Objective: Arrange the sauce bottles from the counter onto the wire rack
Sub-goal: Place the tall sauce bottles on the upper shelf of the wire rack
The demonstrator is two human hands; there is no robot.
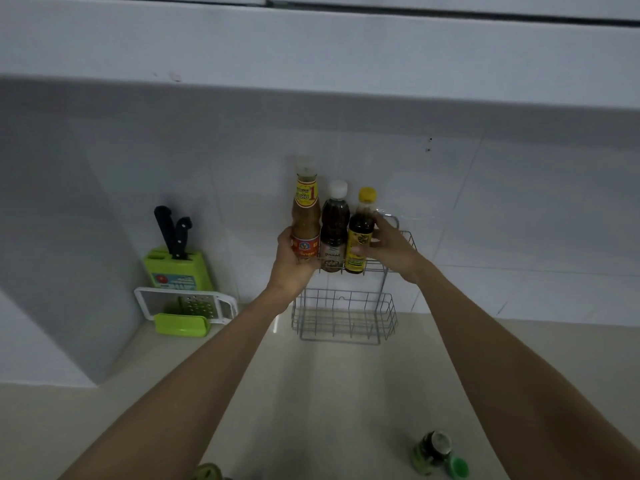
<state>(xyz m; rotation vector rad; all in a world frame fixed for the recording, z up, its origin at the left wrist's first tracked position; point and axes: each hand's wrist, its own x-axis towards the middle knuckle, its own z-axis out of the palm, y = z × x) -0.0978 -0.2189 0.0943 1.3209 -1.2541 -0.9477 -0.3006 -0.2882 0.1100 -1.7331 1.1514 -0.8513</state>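
A two-tier wire rack [344,318] hangs on the tiled wall above the counter. Three bottles stand side by side in its upper tier: a tall orange-brown sauce bottle [305,216] with a clear cap, a dark bottle [334,226] with a white cap, and a dark bottle [361,233] with a yellow cap and yellow label. My left hand [290,265] grips the base of the orange-brown bottle. My right hand [388,245] holds the yellow-capped bottle from the right. The lower tier holds nothing. A green-labelled bottle [433,452] stands on the counter at the front right.
A green knife block [178,268] with two black-handled knives stands in the left corner, with a white grater [194,306] and a green holder in front of it. A green cap [459,467] lies by the front bottle. An overhead cabinet juts out above.
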